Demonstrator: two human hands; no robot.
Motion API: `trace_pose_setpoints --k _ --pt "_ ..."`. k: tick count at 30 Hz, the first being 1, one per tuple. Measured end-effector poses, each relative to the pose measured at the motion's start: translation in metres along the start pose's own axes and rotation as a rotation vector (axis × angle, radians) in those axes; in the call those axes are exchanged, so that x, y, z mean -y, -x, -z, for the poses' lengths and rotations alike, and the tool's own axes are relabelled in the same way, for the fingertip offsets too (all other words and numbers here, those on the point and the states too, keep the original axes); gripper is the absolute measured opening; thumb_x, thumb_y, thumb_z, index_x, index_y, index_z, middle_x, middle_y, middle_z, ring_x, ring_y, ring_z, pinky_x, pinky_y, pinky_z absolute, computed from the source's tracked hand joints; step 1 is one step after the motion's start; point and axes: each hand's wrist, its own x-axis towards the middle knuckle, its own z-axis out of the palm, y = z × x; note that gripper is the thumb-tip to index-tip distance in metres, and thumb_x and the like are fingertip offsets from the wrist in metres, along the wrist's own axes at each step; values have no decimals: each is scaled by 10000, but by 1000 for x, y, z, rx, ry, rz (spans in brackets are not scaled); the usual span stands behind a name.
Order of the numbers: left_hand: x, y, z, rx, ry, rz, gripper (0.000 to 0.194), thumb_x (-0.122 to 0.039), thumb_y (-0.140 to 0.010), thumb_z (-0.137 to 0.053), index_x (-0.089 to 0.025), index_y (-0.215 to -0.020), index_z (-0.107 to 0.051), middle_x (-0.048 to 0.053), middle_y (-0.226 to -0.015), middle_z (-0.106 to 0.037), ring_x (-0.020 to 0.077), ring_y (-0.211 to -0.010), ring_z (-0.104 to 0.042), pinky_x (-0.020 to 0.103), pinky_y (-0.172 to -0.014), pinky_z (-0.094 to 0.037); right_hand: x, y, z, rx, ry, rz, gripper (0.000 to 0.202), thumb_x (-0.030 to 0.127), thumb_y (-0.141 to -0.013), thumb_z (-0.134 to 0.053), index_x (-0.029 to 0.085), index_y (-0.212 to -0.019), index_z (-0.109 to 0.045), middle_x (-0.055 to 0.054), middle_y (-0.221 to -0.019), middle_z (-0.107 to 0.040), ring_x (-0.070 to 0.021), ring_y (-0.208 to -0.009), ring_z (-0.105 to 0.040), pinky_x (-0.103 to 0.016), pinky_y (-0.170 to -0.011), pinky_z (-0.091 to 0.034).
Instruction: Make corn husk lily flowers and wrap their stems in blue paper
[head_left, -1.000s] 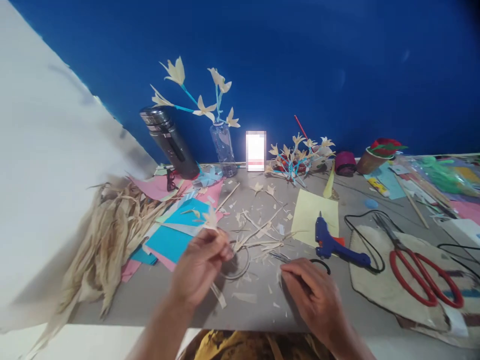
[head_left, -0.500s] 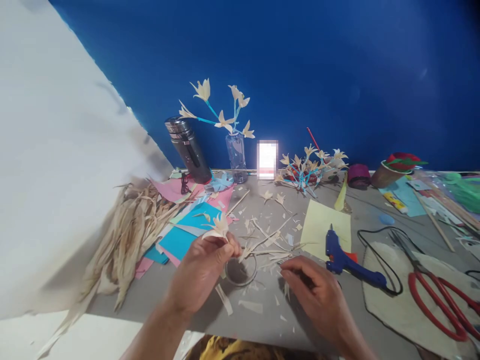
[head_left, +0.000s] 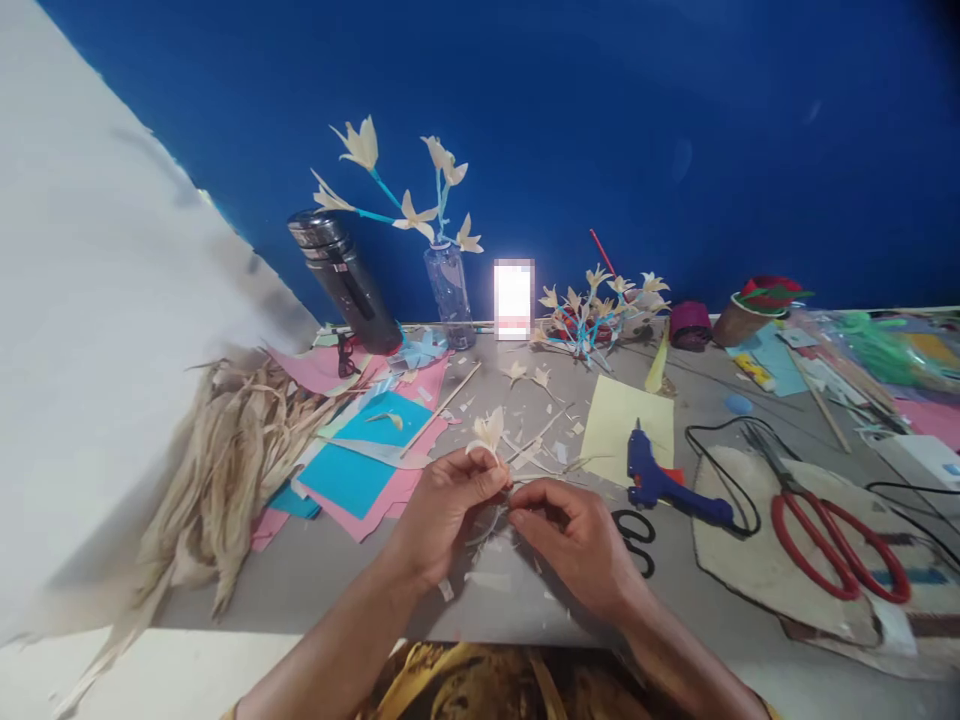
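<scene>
"Cream, that flower [head_left: 487, 430]: where is it?"

"Above the middle of the grey tabletop [head_left: 420, 610], upright, pinched at its base between the thumb and fingers of the left hand [head_left: 450, 500]."

"And the right hand [head_left: 574, 535]?"

"Just beside the left, fingertips curled in near the flower's base. I cannot tell whether they grip anything."

"What lies close to the hands?"

"Black scissor handles [head_left: 636, 545] by the right hand, then a blue glue gun [head_left: 660, 480], partly over a pale yellow sheet [head_left: 611, 425]. Further right, red-handled scissors [head_left: 825, 540] lie on a cream cloth [head_left: 739, 540]."

"To the left?"

"Turquoise paper [head_left: 349, 475] on pink sheets [head_left: 390, 500], then a heap of dried husks [head_left: 217, 470]."

"At the back?"

"A clear bottle [head_left: 448, 295] holding blue-stemmed flowers [head_left: 415, 215], beside a dark flask [head_left: 349, 290] that looks tilted."
</scene>
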Motion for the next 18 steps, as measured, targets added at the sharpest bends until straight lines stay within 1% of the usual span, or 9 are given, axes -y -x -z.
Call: trace_pose_setpoints --k 3,6,9,11,13,16,18 --pt "-4 -14 -12 -23 -7 -63 284 -254 -593 -896 -156 -712 -658 4 -674 -652 98 -593 -568 206 -587 -441 0 -4 6 0 -25 -48 155 288 -792 -644 154 -805 -721 0 -622 -618 -105 -537 -491 -210 -494 -379" --pt "-6 -23 -24 -32 2 -123 311 -211 -567 -901 -161 -778 -677 -15 -703 -655 81 -594 -576 192 -597 -451 1 -6 8 7 -120 -102 177 321 -783 -632 155 -754 -687 -9 -625 -637 -102 -504 -500 -214 -479 -388" --pt "-3 -26 -31 -24 1 -123 306 -207 -571 -899 -157 -772 -674 -18 -689 -653 77 -594 -581 186 -599 -459 3 -7 8 -28 -136 -81 159 305 -773 -628 163 -702 -647 11 -578 -592 -93 -480 -475 -209 -469 -375" --pt "-1 -26 -32 -8 14 -100 316 -218 -581 -899 -161 -794 -674 -13 -678 -666 87 -593 -592 191 -587 -463 3 -6 9 -57 -118 -46 157 297 -778 -621 168 -689 -632 27 -556 -549 -90 -480 -459 -206 -467 -360" --pt "1 -26 -29 20 14 -73 338 -221 -587 -901 -161 -837 -683 9 -701 -702 111 -624 -629 206 -600 -483 4 -6 12 -83 -103 -22 156 297 -784 -619 170 -695 -629 29 -565 -540 -92 -493 -455 -205 -470 -353" --pt "3 -23 -22 76 -62 -40 378 -208 -592 -903 -147 -910 -707 69 -808 -763 148 -711 -686 243 -682 -526 5 -8 21 -119 -75 11 165 307 -801 -625 170 -711 -636 28 -579 -542 -95 -511 -443 -209 -479 -347" --pt "2 -21 -15 96 -130 -1 371 -216 -602 -900 -133 -915 -717 98 -851 -777 155 -737 -700 255 -726 -535 7 -11 29 -142 -45 34 179 324 -816 -622 170 -729 -649 19 -608 -573 -99 -526 -449 -215 -495 -355"
